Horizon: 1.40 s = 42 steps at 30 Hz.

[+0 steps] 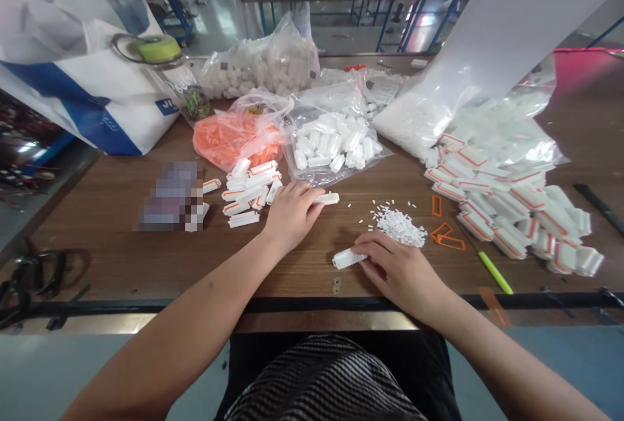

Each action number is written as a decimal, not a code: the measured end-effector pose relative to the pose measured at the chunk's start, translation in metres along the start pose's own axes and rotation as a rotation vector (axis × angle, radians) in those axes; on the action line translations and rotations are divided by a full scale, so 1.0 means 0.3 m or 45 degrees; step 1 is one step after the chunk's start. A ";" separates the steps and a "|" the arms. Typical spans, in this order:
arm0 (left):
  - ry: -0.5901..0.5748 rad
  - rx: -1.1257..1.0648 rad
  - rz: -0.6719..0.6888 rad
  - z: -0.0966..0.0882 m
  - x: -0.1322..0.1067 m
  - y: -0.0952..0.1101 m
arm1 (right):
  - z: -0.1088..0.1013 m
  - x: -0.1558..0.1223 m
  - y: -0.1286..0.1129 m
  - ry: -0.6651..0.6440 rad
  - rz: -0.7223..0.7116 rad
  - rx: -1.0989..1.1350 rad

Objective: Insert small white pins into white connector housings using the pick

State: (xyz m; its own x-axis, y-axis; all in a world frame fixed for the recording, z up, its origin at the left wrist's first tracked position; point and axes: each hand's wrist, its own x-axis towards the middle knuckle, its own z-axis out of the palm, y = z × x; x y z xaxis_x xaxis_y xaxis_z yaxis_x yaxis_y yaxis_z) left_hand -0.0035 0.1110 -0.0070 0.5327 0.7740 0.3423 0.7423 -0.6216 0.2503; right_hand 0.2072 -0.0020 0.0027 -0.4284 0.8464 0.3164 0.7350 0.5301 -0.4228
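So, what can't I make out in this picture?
In the head view:
White oblong plastic piece: one end hidden by the right hand.
Second white oblong piece: one end hidden by the left hand.
Grey-purple rectangle: blurred into pixels.
Tiny white plastic bits: too small for exact shapes.
Thin black stick: cut off by the right edge.

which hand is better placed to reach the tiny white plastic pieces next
Likely the right hand: it lies beside the tiny white plastic pieces, though holding a white oblong plastic part. The left hand is farther away.
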 end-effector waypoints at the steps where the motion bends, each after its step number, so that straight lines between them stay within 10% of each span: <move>1: 0.004 0.001 -0.003 0.002 -0.001 0.001 | 0.005 -0.010 0.000 0.031 -0.039 -0.059; 13: 0.305 -0.285 0.127 -0.030 -0.013 0.039 | 0.020 -0.033 -0.023 0.086 0.004 0.092; 20: -0.352 -0.737 0.047 -0.079 -0.068 0.079 | 0.004 -0.021 -0.015 0.126 0.199 0.154; 25: -0.565 -0.726 0.039 -0.125 -0.106 0.061 | -0.121 -0.082 0.132 0.243 0.578 -0.019; 42: -0.337 -0.526 0.244 -0.059 -0.142 0.085 | -0.197 -0.172 0.294 -0.015 0.654 -0.206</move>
State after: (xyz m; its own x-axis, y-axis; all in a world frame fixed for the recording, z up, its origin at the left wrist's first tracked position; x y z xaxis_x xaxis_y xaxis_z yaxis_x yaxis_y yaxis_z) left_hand -0.0146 0.0600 0.0008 0.7673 0.6125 0.1898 0.4277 -0.7094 0.5602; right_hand 0.3253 -0.0020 -0.0008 0.0025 0.9957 0.0930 0.9226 0.0336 -0.3843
